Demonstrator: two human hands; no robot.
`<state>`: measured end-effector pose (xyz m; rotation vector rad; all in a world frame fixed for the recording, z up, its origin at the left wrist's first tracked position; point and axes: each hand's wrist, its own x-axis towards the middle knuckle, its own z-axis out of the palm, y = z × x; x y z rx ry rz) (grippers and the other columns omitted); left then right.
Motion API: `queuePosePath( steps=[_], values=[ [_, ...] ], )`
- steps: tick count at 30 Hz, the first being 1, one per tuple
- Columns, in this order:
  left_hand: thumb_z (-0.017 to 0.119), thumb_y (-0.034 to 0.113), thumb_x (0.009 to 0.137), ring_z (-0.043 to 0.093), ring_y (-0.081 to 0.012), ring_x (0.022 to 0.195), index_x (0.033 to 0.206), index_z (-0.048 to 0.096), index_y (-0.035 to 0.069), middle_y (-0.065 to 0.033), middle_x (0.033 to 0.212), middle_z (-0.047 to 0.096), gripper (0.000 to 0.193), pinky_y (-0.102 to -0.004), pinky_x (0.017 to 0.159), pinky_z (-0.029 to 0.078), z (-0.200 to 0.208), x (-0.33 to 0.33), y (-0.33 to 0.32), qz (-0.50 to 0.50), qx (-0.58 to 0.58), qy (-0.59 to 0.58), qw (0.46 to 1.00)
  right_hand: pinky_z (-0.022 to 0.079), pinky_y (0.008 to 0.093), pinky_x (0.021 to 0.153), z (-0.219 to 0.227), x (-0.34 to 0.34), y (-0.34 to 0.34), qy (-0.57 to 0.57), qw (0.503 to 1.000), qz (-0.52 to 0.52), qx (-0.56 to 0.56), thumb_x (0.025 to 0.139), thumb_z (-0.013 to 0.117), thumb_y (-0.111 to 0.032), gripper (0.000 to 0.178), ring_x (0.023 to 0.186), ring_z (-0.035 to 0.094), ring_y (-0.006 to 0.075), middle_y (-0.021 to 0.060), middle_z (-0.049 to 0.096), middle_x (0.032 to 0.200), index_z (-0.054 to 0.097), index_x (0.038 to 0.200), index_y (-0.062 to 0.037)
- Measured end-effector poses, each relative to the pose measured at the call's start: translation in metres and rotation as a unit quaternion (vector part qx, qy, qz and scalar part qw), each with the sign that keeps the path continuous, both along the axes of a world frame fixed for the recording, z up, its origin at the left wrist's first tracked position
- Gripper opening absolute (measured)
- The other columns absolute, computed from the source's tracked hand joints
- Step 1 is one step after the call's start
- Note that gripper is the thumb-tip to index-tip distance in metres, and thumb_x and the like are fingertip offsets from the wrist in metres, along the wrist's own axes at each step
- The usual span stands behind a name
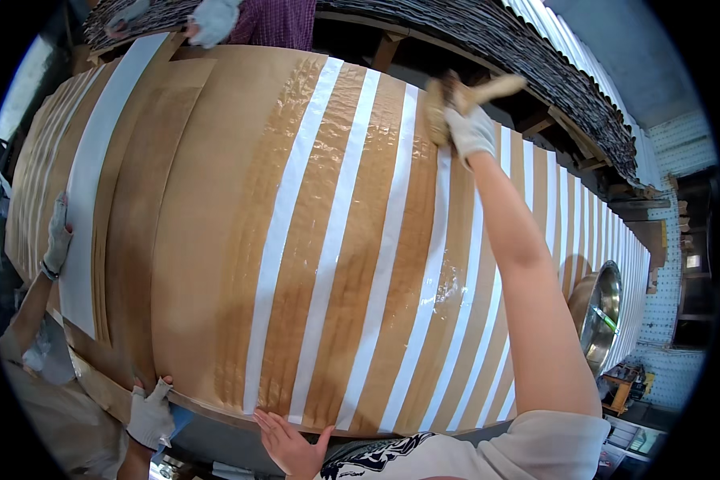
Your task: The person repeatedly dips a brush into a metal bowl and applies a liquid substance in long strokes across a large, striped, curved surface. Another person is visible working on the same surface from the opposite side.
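My right hand point(470, 132), in a white glove, is closed round a wide tan brush point(438, 112), slightly blurred, at the far edge of the work surface. A pale handle-like part point(500, 88) sticks out to its right. Under the brush lies brown paper point(296, 256) crossed by long white strips point(352, 192), fanned out from near to far. The middle of the paper looks wet and glossy, with wrinkles. Bare and with fingers spread, my left hand point(290, 442) rests flat at the paper's near edge, beside the ends of the white strips.
A metal bowl point(598, 316) with a green-handled tool stands at right on the strips. At left, a co-worker's gloved hands point(150, 412) touch brown sheets beside a broad white strip point(108, 160). Another person's gloved hand point(213, 20) is at the far side. Dark layered stacks point(488, 48) line the back.
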<state>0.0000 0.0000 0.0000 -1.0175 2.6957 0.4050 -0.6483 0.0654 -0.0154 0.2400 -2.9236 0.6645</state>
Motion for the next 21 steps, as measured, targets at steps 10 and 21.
queuePosePath(
  steps=[10,21],
  values=[
    [0.075,0.066,0.072,0.026,-0.0496,0.146,0.144,0.028,-0.021,-0.0405,0.155,0.023,0.123,-0.052,0.113,0.031,-0.015,0.022,0.001,-0.03,-0.038,0.01,0.999,0.051,0.0427,0.086,0.052,0.094,-0.07,-0.065,0.983,0.116,-0.128,0.085,0.068,-0.046,0.053,0.094,0.068,0.0359,0.0213,0.072,0.099,0.066,0.107,0.0025],
    [0.072,0.069,0.073,0.031,-0.0481,0.144,0.14,0.036,-0.02,-0.0387,0.154,0.026,0.117,-0.0496,0.114,0.034,-0.018,0.026,0.004,-0.013,-0.048,0.029,0.998,0.047,0.0481,0.098,0.008,0.099,0.066,-0.016,0.998,-0.053,-0.008,0.084,0.067,-0.054,0.068,0.114,0.061,0.0442,0.0282,0.066,0.119,0.062,0.123,0.0015]
  ],
)
